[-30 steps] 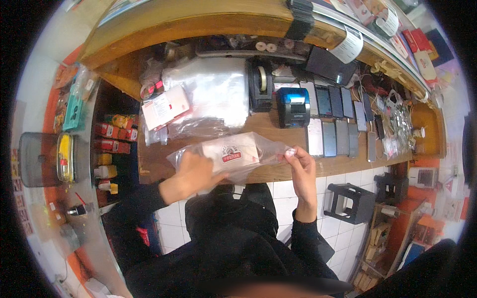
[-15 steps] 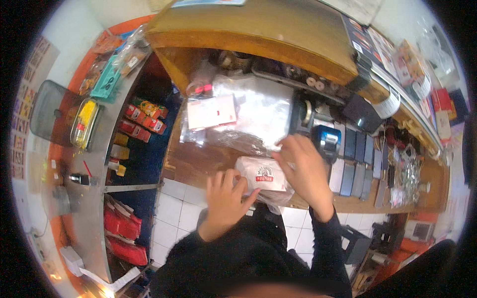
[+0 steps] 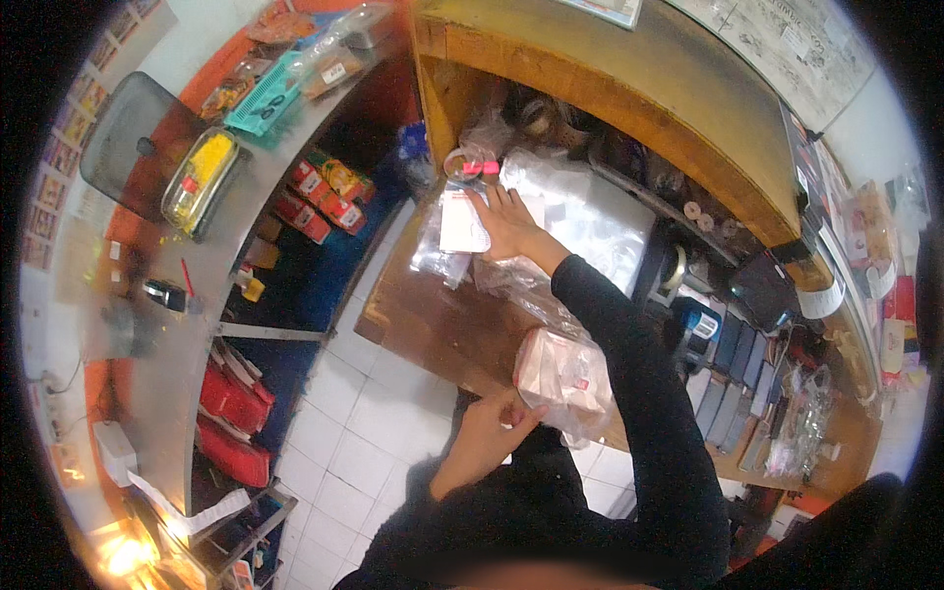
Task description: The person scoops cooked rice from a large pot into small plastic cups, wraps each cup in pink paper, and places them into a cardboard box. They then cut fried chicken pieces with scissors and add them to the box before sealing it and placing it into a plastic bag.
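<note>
My left hand point(image 3: 489, 431) pinches the lower edge of a clear plastic bag holding a pinkish-white packet point(image 3: 565, 374), held at the near edge of the wooden counter point(image 3: 433, 320). My right hand point(image 3: 508, 222) is stretched far forward, with the black sleeve along the counter. It lies flat with fingers spread on a pile of clear plastic bags point(image 3: 580, 211). Its fingertips touch a white packet with a red top point(image 3: 462, 218).
A blue-and-black label printer point(image 3: 698, 329), a tape dispenser point(image 3: 674, 270) and a row of dark phones point(image 3: 739, 359) stand at the counter's right. On the left, a grey shelf point(image 3: 147, 324) carries a clear box with a yellow item point(image 3: 202, 177). Red boxes point(image 3: 317, 202) sit below it, over white floor tiles point(image 3: 369, 418).
My right hand has let go of the bagged packet and reached forward onto the pile of clear bags. My left hand now holds the packet alone. The view has swung left.
</note>
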